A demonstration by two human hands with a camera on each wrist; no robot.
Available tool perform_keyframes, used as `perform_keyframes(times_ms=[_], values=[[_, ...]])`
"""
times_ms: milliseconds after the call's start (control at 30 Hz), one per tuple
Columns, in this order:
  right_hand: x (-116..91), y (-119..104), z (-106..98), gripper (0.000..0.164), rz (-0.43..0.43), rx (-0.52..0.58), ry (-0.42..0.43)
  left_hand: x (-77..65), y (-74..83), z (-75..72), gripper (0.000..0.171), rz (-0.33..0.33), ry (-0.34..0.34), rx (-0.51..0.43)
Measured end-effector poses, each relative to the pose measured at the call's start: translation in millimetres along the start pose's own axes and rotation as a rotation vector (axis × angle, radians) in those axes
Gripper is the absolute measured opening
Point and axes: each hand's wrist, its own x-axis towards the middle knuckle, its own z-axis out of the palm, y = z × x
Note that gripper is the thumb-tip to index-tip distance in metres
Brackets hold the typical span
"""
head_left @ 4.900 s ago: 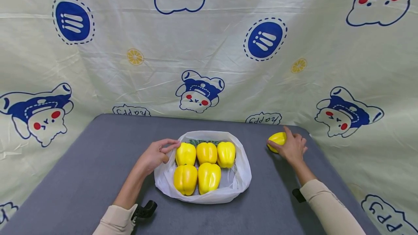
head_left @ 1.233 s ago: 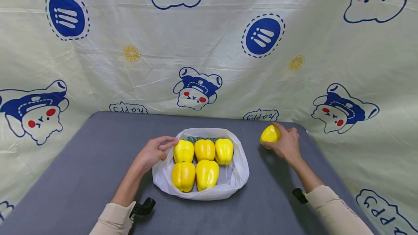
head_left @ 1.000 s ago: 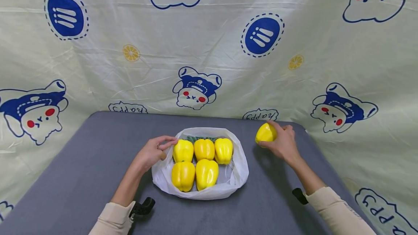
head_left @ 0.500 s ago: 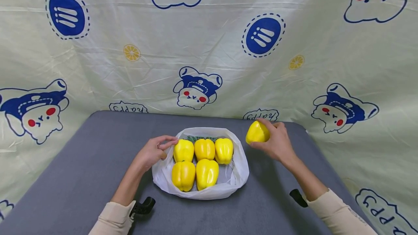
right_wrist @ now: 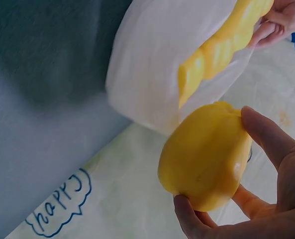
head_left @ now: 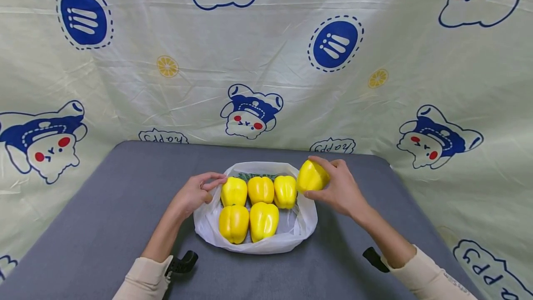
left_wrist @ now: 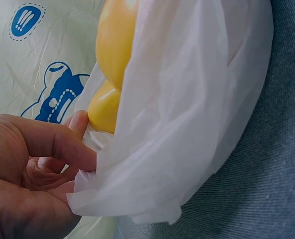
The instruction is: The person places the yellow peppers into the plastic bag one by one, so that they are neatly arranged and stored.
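My right hand (head_left: 342,189) holds a yellow bell pepper (head_left: 311,176) between thumb and fingertips. It hangs at the right rim of a white plastic bag (head_left: 287,244), overlapping that rim in the head view. The right wrist view shows the same pepper (right_wrist: 204,157) with fingertips at both ends. Several more yellow bell peppers (head_left: 261,190) sit inside the bag in two rows. At the bag's left rim, my left hand (head_left: 195,194) pinches the plastic; up close, its bent fingers (left_wrist: 62,144) have the edge (left_wrist: 107,184) between them.
The bag stands on a grey cloth-covered table (head_left: 137,207). Inside it, bare room shows at the front right, beside the front row. Behind the table hangs a pale printed curtain (head_left: 266,50).
My right hand has lifted the pepper from the table's right side and carried it left to the bag's rim. The left hand and the bag have stayed in place.
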Motion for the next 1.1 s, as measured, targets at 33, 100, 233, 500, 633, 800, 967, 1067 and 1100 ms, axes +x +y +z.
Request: perform_keyframes(times_ms=[33,100,233,500,633,800,967,1067,1100], values=[[-1.3,-2.4,1.3,0.081,-0.008,0.003,-0.01,-0.1,-0.1,-0.1,0.07,0.001,0.0,0.001],[-4.0,-6.5,3.8,0.081,-0.017,0.008,-0.027,-0.3,-0.4,-0.1,0.07,0.001,0.0,0.0],[-9.1,-11.5,7.2,0.081,-0.022,0.016,-0.059,-0.2,-0.3,0.4,0.069,-0.001,0.003,-0.001],[-16.3,-18.5,14.7,0.083,-0.04,0.027,-0.093,-0.8,-0.2,0.5,0.069,-0.003,0.005,0.005],[-18.6,-22.1,19.1,0.084,-0.026,0.035,-0.122,-1.2,-0.2,0.6,0.069,-0.01,0.006,0.002],[-22.1,-24.3,22.8,0.083,-0.028,0.043,-0.147,-1.8,0.0,0.6,0.069,-0.007,0.002,-0.004],[-27.2,-26.0,25.8,0.081,-0.048,0.043,-0.157,-1.0,0.2,0.3,0.069,-0.003,0.001,-0.006],[-29.0,-27.4,28.9,0.081,-0.039,0.043,-0.17,-0.8,0.4,0.0,0.069,-0.002,0.003,0.001],[-29.4,-28.0,30.0,0.081,-0.034,0.041,-0.173,-0.7,0.3,-0.1,0.069,-0.004,0.004,0.003]])
